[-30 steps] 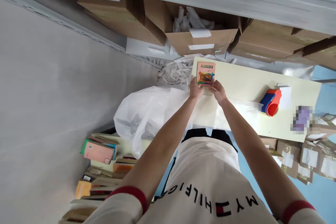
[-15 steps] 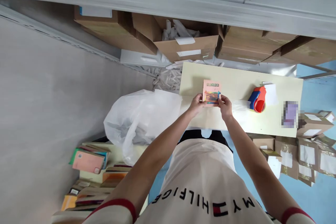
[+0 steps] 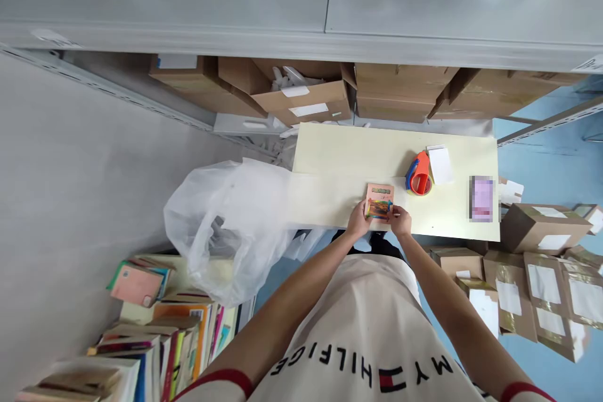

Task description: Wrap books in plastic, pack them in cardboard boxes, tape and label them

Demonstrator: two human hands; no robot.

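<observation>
A small pink book (image 3: 379, 199) with a colourful picture on its cover lies on the pale yellow table (image 3: 358, 154) near its front edge. My left hand (image 3: 358, 221) grips the book's near left corner, fingers closed on it. My right hand (image 3: 400, 221) holds the near right corner the same way. A sheet of clear plastic wrap (image 3: 320, 200) lies flat on the table to the left of the book.
A red and blue tape dispenser (image 3: 418, 175) and a white pad (image 3: 441, 164) sit right of the book. A big white plastic bag (image 3: 226, 223) hangs off the table's left end. Stacked books (image 3: 155, 333) stand lower left, sealed cardboard parcels (image 3: 541, 264) right, open cartons (image 3: 301, 97) behind.
Both hands have drawn the pink book from the table's far left part toward its front edge. The camera has pulled back and tilted, showing more shelf and floor.
</observation>
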